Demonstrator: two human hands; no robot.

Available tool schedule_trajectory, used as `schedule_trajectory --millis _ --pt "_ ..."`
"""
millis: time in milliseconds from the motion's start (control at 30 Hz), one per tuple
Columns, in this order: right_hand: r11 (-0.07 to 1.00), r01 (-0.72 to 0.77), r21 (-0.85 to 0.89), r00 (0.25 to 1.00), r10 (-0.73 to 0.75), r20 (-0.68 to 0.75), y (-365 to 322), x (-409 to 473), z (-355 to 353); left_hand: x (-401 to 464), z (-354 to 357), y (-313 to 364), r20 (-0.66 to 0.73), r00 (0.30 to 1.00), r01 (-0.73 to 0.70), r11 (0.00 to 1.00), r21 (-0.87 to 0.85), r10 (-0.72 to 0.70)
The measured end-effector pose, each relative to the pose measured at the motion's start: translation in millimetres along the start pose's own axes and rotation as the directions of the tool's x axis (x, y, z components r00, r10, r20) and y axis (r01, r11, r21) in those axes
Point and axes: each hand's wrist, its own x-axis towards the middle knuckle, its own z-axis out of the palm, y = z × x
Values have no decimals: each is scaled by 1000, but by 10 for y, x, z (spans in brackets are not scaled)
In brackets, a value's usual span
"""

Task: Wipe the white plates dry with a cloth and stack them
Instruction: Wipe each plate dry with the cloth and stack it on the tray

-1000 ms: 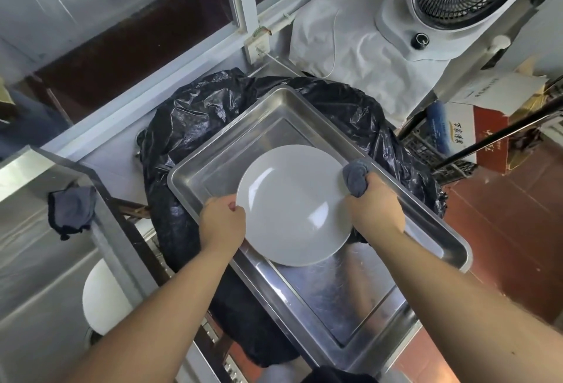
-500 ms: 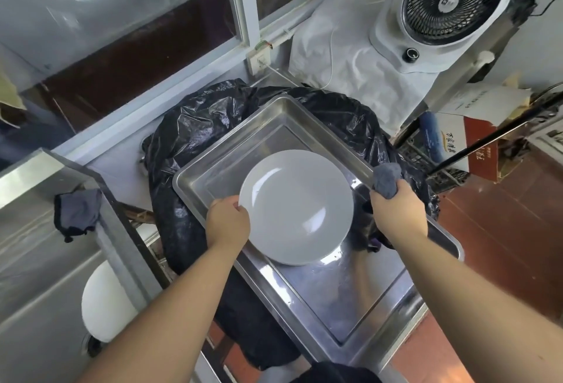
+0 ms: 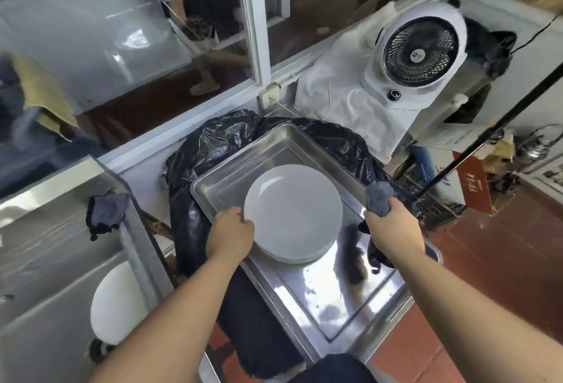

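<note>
Plate on the stack – both hands busy
Left hand [image 3: 230, 236] grips the top white plate [image 3: 293, 212] on the steel tray [image 3: 350, 300]; right hand [image 3: 393, 224] clutches a grey cloth [image 3: 378, 196] – fan [image 3: 419, 52] behind.

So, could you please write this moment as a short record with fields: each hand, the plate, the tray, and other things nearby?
left hand: grips the near-left rim of the top plate
right hand: holds a grey cloth, off the plate, above the tray's right rim
top plate: white, lying on a stack of plates
tray: metal, holds the stack, sits on a black bag
sink: at left, another white plate inside, a dark cloth on its edge
fan: white, behind the tray
</note>
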Motion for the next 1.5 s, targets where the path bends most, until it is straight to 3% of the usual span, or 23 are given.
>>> schedule_trajectory --millis 300,500,733,1067,1367,1500 --pt "951 297 -89 949 -283 137 -110 -699 -308 -1287 -207 -143 -121 989 -65 986 156 85" --pt "823 541 -176 825 -478 300 -68 -1304 -253 -2320 -286 -452 -171 984 -4 961 276 53" --pt "661 736 -147 642 -613 459 -178 -2194 176 -3271 -528 -1272 -245 962 181 958 222 -125" --pt "523 852 -37 428 -653 625 -568 -3659 1212 -4248 -922 -2962 -340 882 368 927 68 -325" --pt "417 906 -66 354 -667 656 -755 -4924 2151 -4831 -1490 -4290 -353 846 467 875 131 -399" --pt "462 885 -54 364 -615 700 -880 -5131 2352 -4809 -1671 -4535 -328 858 461 874 152 -395"
